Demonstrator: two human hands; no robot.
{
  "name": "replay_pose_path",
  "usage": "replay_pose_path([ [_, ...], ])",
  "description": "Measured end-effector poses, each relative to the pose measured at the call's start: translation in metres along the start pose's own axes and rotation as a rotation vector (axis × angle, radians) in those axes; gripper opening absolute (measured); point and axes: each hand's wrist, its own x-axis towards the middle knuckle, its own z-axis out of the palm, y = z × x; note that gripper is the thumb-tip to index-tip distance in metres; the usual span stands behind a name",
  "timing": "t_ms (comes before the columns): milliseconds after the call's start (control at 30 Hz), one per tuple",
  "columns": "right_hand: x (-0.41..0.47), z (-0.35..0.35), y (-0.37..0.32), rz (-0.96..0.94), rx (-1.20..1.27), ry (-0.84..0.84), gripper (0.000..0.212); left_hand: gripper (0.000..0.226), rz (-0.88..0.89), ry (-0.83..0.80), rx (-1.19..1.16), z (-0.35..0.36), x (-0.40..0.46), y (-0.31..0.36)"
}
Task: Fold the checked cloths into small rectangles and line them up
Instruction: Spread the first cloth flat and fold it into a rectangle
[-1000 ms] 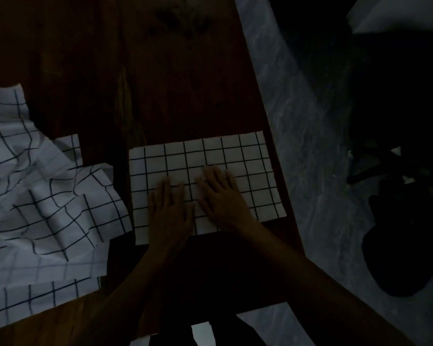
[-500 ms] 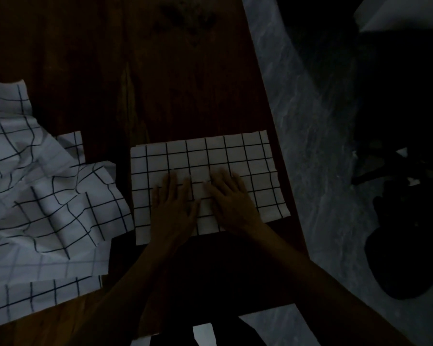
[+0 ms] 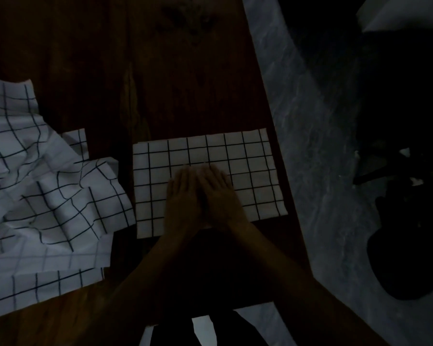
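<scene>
Both hands flat, fingers straight, side by side, touching: left hand [image 3: 183,196], right hand [image 3: 219,193] press folded checked cloth [image 3: 248,168] on table [image 3: 160,83]; grip open. Crumpled checked cloths [image 3: 48,196] lie left.

Dark wooden table [image 3: 185,96], seen from above in dim light, with its right edge running down beside grey marbled floor [image 3: 310,146]. Directly on the wood, close to that right edge: a flat folded checked cloth [image 3: 250,156], white with dark grid lines, laid out as a rectangle. Left of the folded cloth, just beside it: a crumpled heap of checked cloths [image 3: 48,196], spreading off the left border. Beyond the folded cloth, bare wood with a darker stain [image 3: 188,21].
</scene>
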Motion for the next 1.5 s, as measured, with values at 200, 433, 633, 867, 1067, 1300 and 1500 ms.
replay_pose_path([
  [200,-0.029,-0.012,0.062,0.124,-0.106,0.075,0.053,0.081,-0.083,0.063,-0.016,-0.006,-0.019,-0.058],
  [433,-0.045,-0.027,0.074,0.25,-0.131,0.141,0.059,0.077,-0.084,0.074,0.081,-0.016,-0.018,-0.056],
  [633,-0.004,0.008,0.002,-0.024,0.032,0.05,0.059,0.074,0.122,-0.007,-0.007,-0.002,0.001,-0.009],
  [867,-0.044,-0.018,0.079,0.175,-0.025,0.158,0.051,0.073,0.028,0.04,0.021,-0.004,-0.02,-0.064],
  [1067,-0.051,-0.028,0.06,0.166,0.01,0.193,0.048,0.067,0.199,-0.014,0.142,-0.022,-0.025,-0.037],
  [1300,-0.09,-0.01,0.02,0.056,0.069,0.101,0.034,0.029,0.447,-0.073,0.156,-0.02,-0.055,-0.005],
  [1500,-0.1,-0.002,0.014,0.089,0.049,0.149,0.032,0.026,0.448,0.085,0.162,-0.014,-0.057,-0.002],
])
